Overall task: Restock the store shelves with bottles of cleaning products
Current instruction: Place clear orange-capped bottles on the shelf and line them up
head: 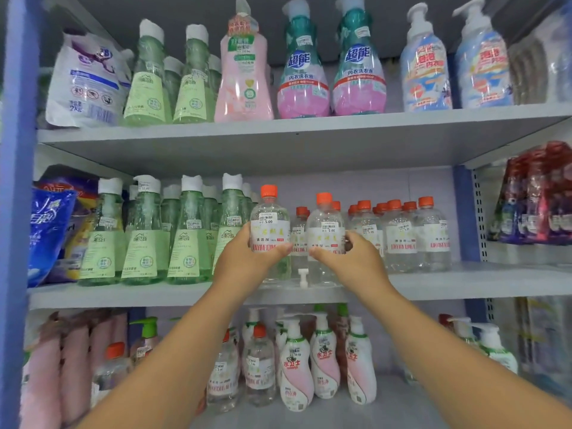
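Hands (247, 258) (353, 258) hide both clear bottles' (270, 216) (325, 222) bases.

clear bottles (270, 230) with orange caps and white labels; green bottles (144, 233) beside; grey shelf (464, 283).

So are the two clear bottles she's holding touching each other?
Apart. The head view shows shelf stock between the left bottle and the right bottle.
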